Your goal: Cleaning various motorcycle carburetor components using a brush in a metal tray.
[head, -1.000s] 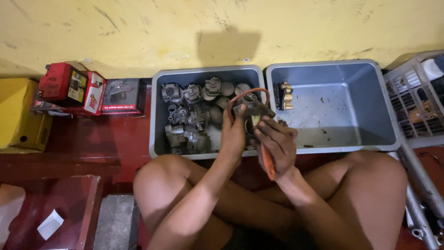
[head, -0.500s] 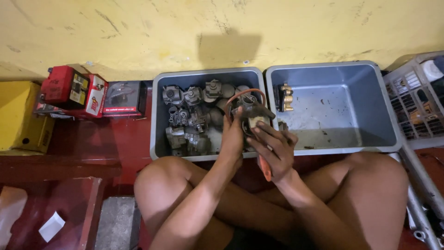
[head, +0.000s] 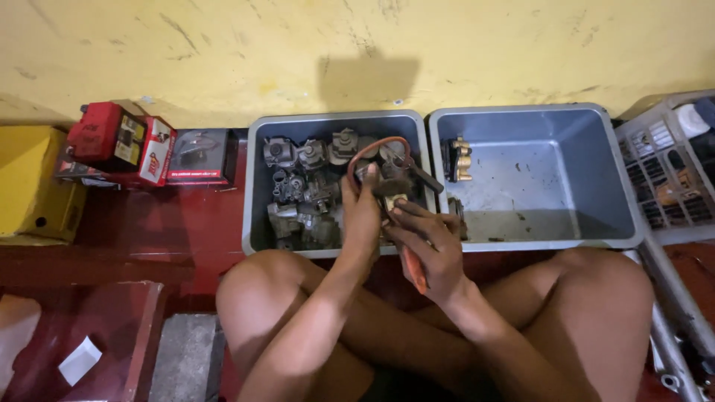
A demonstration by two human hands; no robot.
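Observation:
I sit cross-legged before two grey plastic bins. My left hand [head: 363, 216] grips a small metal carburettor-like part [head: 390, 187] with a reddish hose loop [head: 372, 147] over the left bin [head: 257, 186], which is filled with several similar greasy metal parts [head: 302, 193]. My right hand [head: 432, 249] holds an orange-handled tool [head: 414, 269] and presses its tip against the part. The right bin [head: 596, 179] holds one brass-and-metal part [head: 457, 158] in its far left corner.
Red and black boxes [head: 141, 145] stand by the yellow wall at left, beside a yellow box [head: 30, 182]. A pale slatted crate [head: 670, 171] stands at right, with a metal tube [head: 674, 298] below it. My knees [head: 253, 290] flank the bins on the red floor.
Both hands with the part have shifted slightly; my right hand has moved up closer to the part, the orange handle now lying under its palm.

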